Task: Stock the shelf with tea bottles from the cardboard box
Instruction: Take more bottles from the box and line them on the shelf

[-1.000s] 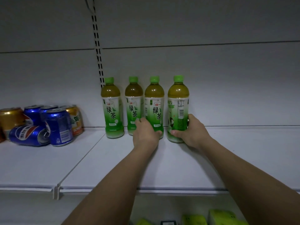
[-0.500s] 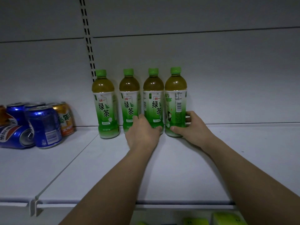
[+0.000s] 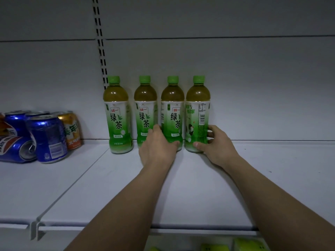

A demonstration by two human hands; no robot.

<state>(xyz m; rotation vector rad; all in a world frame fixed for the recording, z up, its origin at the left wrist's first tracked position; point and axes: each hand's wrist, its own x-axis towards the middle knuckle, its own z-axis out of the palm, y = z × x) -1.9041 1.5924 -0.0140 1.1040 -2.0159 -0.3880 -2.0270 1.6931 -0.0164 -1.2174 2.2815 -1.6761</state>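
Several green tea bottles with green caps stand upright in a row at the back of the white shelf [image 3: 199,187]. My left hand [image 3: 157,147] wraps the base of the third bottle [image 3: 173,113], between it and the second bottle [image 3: 145,113]. My right hand [image 3: 215,144] grips the lower part of the rightmost bottle [image 3: 197,113], whose label is turned sideways. The leftmost bottle [image 3: 117,115] stands free. The cardboard box is out of view.
Blue and orange drink cans [image 3: 47,138] stand and lie at the left on the neighbouring shelf board. A slotted upright [image 3: 99,42] runs up the back wall. Yellow-green packs [image 3: 250,244] show on the shelf below. Bare shelf extends right of the bottles.
The two held bottles have slid back into line with the others against the wall. Both hands stay on them. The view has shifted slightly right.
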